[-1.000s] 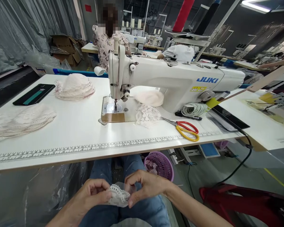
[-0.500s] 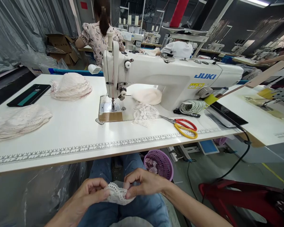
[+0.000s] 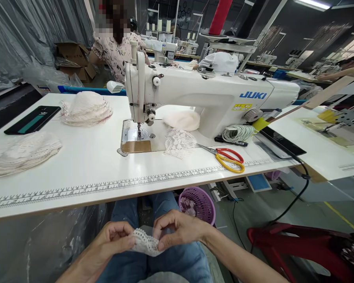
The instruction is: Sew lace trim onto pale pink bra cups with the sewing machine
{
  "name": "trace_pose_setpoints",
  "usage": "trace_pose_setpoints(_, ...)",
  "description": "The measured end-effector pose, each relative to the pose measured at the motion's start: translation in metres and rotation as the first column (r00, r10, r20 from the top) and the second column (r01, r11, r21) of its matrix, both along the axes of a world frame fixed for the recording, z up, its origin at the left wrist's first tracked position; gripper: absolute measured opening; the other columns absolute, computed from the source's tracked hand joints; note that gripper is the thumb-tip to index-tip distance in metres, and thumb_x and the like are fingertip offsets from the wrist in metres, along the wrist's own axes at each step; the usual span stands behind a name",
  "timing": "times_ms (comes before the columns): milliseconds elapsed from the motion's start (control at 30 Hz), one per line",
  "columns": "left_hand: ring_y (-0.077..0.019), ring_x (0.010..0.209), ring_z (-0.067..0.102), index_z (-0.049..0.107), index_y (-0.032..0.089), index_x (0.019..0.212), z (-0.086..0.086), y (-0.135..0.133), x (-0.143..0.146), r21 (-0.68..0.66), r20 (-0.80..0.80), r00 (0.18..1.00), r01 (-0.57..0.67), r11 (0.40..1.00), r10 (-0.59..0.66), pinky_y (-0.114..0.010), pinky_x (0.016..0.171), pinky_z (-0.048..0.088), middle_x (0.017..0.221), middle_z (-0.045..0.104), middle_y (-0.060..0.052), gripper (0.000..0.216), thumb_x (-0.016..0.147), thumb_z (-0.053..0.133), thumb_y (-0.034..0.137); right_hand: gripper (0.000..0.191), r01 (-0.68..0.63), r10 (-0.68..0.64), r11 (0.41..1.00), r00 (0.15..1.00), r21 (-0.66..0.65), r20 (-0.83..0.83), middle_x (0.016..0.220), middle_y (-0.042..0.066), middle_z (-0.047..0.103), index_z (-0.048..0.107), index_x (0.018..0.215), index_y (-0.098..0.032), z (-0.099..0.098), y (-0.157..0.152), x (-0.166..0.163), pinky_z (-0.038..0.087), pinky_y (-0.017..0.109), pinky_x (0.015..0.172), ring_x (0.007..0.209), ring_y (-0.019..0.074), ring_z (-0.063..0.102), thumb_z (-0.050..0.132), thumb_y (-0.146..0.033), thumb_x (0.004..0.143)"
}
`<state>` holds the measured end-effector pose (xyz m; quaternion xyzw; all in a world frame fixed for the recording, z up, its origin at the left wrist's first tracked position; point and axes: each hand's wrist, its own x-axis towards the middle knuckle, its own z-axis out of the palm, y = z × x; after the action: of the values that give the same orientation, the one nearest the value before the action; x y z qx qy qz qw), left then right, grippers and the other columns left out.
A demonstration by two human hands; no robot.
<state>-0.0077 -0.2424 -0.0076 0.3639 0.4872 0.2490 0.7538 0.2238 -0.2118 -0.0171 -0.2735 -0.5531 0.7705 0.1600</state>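
Lace: A small white piece (image 3: 146, 243) hangs between two hands at the lower centre of the frame, above a denim-clad lap (image 3: 126, 214) and nearer the viewer than the table (image 3: 91, 161).
Left hand: The worker's left hand (image 3: 115, 239) pinches one end of it between thumb and fingers.
Right hand: The right hand (image 3: 178, 232) grips the other end, thumb pressed on its near face; the fingertips behind are partly hidden.
Edge: The dotted border curves rather than lying straight, and a sheer layer shows behind it.
Machine: A white Juki (image 3: 212, 88) fills the centre of the frame, with a lace panel (image 3: 179, 143) lying to the right of its needle.
Scissors: Red and yellow handles (image 3: 230, 159) rest right of centre, close to the table's front edge, blades pointing towards the panel.
Risk at the fingers: Uneven tension could stretch or tear the openwork; a slack pinch could let the piece fold or drop to the lap, or towards the purple basket (image 3: 205, 206).
Risk on the table: A rising right arm might knock the scissors off, or a tugged panel might snag on their tips.
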Motion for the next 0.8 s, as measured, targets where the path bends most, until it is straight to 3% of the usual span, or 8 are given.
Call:
trace_pose_setpoints(300, -0.0152, 0.067, 0.050, 0.070, 0.014, 0.066, -0.002, 0.000, -0.002, 0.040, 0.004, 1.000, 0.016, 0.999, -0.016, -0.023, 0.064, 0.036, 0.065, 0.061, -0.002, 0.029, 0.064, 0.076, 0.043, 0.041, 0.017, -0.019, 0.998, 0.999, 0.055, 0.048, 0.074, 0.001, 0.059, 0.070, 0.080, -0.012, 0.000, -0.001, -0.001, 0.043, 0.020, 0.062, 0.067, 0.0105, 0.050, 0.073, -0.050, 0.066)
trace_pose_setpoints(500, -0.0171, 0.070, 0.052, 0.070, 0.015, 0.067, 0.006, 0.005, 0.002, 0.089, 0.030, 0.999, 0.019, 0.996, -0.022, -0.025, 0.067, 0.039, 0.070, 0.062, -0.003, 0.029, 0.068, 0.073, 0.044, 0.036, 0.017, -0.040, 0.969, 0.995, 0.245, 0.091, 0.068, 0.000, 0.055, 0.067, 0.074, -0.011, 0.005, 0.001, -0.006, 0.038, 0.020, 0.058, 0.062, 0.0098, 0.049, 0.066, -0.047, 0.075)
trace_pose_setpoints(633, -0.0194, 0.071, 0.053, 0.070, 0.015, 0.066, 0.006, 0.008, 0.002, 0.142, -0.001, 1.000, 0.025, 0.990, -0.025, -0.026, 0.068, 0.041, 0.070, 0.062, -0.005, 0.035, 0.067, 0.071, 0.049, 0.041, -0.031, -0.005, 0.960, 0.992, 0.278, 0.127, 0.069, 0.002, 0.056, 0.065, 0.072, -0.011, 0.009, 0.004, -0.006, 0.040, 0.021, 0.058, 0.063, 0.0117, 0.052, 0.060, -0.052, 0.078)
trace_pose_setpoints(800, -0.0138, 0.059, 0.045, 0.068, 0.014, 0.068, 0.003, 0.012, 0.003, 0.203, 0.000, 0.987, 0.155, 0.967, -0.158, -0.023, 0.059, 0.036, 0.060, 0.055, 0.000, 0.037, 0.069, 0.069, 0.050, 0.042, -0.103, 0.058, 0.950, 0.986, 0.296, 0.157, 0.071, 0.001, 0.055, 0.066, 0.078, -0.012, 0.019, 0.009, -0.012, 0.039, 0.021, 0.060, 0.065, 0.0109, 0.049, 0.065, -0.055, 0.073)
